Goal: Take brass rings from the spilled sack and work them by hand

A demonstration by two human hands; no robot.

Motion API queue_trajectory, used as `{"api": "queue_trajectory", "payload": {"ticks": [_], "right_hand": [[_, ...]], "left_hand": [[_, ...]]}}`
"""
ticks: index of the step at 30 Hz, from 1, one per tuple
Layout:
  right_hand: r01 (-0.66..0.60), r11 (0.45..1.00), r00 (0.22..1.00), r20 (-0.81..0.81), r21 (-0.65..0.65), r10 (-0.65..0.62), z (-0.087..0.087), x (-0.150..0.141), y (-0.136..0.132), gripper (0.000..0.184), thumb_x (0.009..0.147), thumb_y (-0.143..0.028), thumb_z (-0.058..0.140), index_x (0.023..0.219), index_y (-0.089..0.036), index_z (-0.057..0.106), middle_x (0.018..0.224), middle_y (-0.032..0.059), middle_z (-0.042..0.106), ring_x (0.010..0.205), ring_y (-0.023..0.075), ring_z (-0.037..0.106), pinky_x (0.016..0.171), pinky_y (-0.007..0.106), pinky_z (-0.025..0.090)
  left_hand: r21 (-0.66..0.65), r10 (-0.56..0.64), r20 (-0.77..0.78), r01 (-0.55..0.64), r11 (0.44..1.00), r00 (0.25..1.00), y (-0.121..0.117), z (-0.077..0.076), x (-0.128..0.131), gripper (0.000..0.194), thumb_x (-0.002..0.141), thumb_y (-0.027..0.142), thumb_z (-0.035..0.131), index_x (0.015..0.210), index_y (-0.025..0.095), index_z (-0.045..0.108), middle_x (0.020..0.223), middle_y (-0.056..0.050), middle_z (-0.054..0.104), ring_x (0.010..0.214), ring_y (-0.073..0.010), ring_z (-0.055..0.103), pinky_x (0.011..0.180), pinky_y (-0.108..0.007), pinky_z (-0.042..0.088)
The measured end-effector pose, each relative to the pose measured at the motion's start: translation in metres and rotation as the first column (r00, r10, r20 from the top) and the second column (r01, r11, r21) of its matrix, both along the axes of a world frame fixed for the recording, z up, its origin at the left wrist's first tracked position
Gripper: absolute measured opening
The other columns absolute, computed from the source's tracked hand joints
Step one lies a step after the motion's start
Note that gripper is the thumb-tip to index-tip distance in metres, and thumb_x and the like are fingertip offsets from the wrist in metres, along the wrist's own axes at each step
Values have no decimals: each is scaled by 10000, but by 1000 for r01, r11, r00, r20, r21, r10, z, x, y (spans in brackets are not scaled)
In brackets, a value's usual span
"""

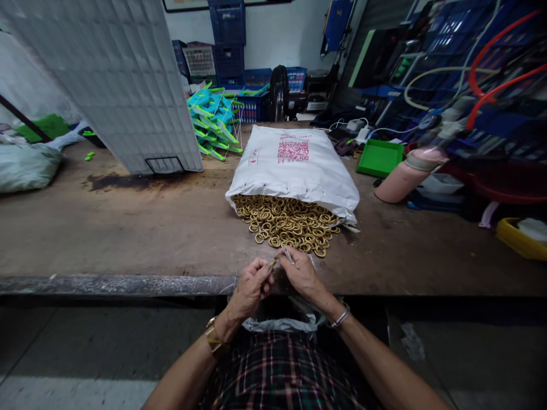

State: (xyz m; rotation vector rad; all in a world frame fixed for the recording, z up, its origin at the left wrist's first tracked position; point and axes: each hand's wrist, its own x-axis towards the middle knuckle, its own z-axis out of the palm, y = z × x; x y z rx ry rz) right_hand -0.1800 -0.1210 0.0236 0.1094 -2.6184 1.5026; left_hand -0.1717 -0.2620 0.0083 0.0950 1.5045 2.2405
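Observation:
My left hand (250,286) is closed, pinching a brass ring (272,263) between thumb and fingers just over the table's front edge. Close beside it, my right hand (302,277) is closed around a small, thin, greyish tool (289,256) that looks metal; its exact kind is hard to make out. The fingertips of both hands nearly meet at the ring. Just beyond them a heap of brass rings (290,225) spills from the mouth of a white woven sack (265,148) printed with a red code. An open plastic bag (277,326) hangs below, at my lap.
A tall pale ribbed panel (141,85) stands on the worn table (128,233) at left. Behind it sit teal and lime-green plastic pieces (216,122). To the right are a green tray (380,158), a pink bottle (408,176) and a yellow container (519,239).

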Motion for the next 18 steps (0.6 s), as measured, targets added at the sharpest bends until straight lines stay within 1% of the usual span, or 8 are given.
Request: {"api": "queue_trajectory", "payload": {"ticks": [2, 4, 6, 9, 12, 18], "right_hand": [[1, 990, 997, -71, 140, 9, -4, 3, 2, 207, 823, -292, 403, 648, -194, 454, 558, -44, 402, 526, 104, 356, 516, 222, 258], [-65, 961, 990, -101, 270, 96, -5, 7, 4, 169, 813, -227, 400, 660, -195, 465, 564, -37, 426, 528, 106, 362, 524, 227, 250], [-134, 925, 979, -96, 355, 178, -6, 11, 4, 138, 777, -151, 394, 691, -196, 491, 586, -23, 479, 548, 114, 403, 540, 229, 261], [-168, 889, 972, -81, 427, 222, -6, 14, 3, 159, 734, -103, 389, 716, -199, 515, 610, -6, 530, 575, 126, 452, 558, 231, 274], [-180, 865, 968, -71, 468, 240, -6, 13, 2, 172, 729, -98, 387, 743, -197, 528, 624, 1, 552, 582, 131, 470, 566, 235, 273], [-154, 813, 974, -53, 562, 221, -9, 13, 1, 199, 736, -112, 387, 827, -186, 548, 648, 16, 580, 579, 141, 479, 566, 253, 257]], "left_hand": [[-13, 23, -13, -23, 1000, 1000, 0, 0, 0, 394, 702, 532, 600, 731, 178, 430, 566, 66, 467, 389, -24, 328, 362, -152, 203], [-26, 36, -30, -37, 999, 999, 0, 0, -1, 395, 707, 536, 594, 728, 175, 436, 563, 66, 460, 389, -23, 323, 364, -152, 208], [-29, 45, -50, -47, 998, 998, 0, -1, -1, 393, 716, 538, 585, 731, 173, 441, 573, 64, 464, 394, -21, 323, 367, -151, 211], [-32, 55, -76, -58, 998, 996, 0, -2, -2, 388, 720, 538, 580, 740, 173, 447, 591, 59, 478, 401, -21, 332, 372, -151, 218], [-53, 65, -83, -69, 996, 994, 0, -3, -3, 387, 713, 534, 588, 737, 175, 447, 579, 62, 478, 398, -23, 333, 373, -154, 220], [-81, 71, -109, -80, 993, 991, -1, -2, -3, 368, 734, 521, 568, 745, 173, 448, 578, 62, 475, 404, -25, 334, 383, -155, 228]]}}
